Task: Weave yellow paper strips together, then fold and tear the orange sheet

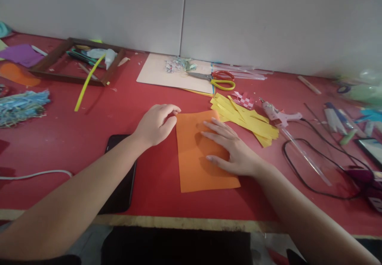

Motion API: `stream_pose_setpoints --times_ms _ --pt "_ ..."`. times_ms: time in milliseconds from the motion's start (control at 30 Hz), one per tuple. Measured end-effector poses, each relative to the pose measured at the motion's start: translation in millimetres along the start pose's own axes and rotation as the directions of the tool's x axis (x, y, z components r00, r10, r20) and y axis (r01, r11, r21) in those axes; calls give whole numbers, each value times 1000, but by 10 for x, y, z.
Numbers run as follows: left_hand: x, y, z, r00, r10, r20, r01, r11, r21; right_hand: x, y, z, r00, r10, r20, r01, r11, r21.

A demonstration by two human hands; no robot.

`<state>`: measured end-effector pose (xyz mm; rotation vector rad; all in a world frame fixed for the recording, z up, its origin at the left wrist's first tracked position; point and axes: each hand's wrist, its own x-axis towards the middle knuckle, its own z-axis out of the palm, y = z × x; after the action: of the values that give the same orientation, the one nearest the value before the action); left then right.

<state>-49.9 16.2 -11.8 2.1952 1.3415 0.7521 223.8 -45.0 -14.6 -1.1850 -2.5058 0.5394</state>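
Observation:
An orange sheet (191, 149) of paper or thin foam lies on the red table in front of me. My right hand (228, 147) rests on its right half, palm down with the fingers spread. At the sheet's upper left corner is my left hand (158, 125), its fingers curled and the thumb and forefinger closed about that corner. Just past my right hand, yellow paper strips (244, 117) lie in a loose pile, a pink-and-white woven paper piece (243, 100) at their far edge. A black phone (119, 177) lies partly beneath my left forearm.
Scissors (215, 80) with red and yellow handles lie on a pale board (158, 72) by the wall. To the right are a pink glue gun (279, 115) and its black cable (304, 191). A brown wooden frame (71, 78) holding odds and ends sits at the back left.

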Motion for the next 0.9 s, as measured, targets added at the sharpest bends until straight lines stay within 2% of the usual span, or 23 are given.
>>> stream_pose_setpoints --times_ms 200,900 --pt "-6 13 -24 999 -15 -36 15 1000 -6 -6 24 10 1000 -20 -4 20 1000 -13" --pt "-13 6 -4 999 -17 -40 16 1000 -22 0 13 7 1000 -10 20 11 1000 -18"
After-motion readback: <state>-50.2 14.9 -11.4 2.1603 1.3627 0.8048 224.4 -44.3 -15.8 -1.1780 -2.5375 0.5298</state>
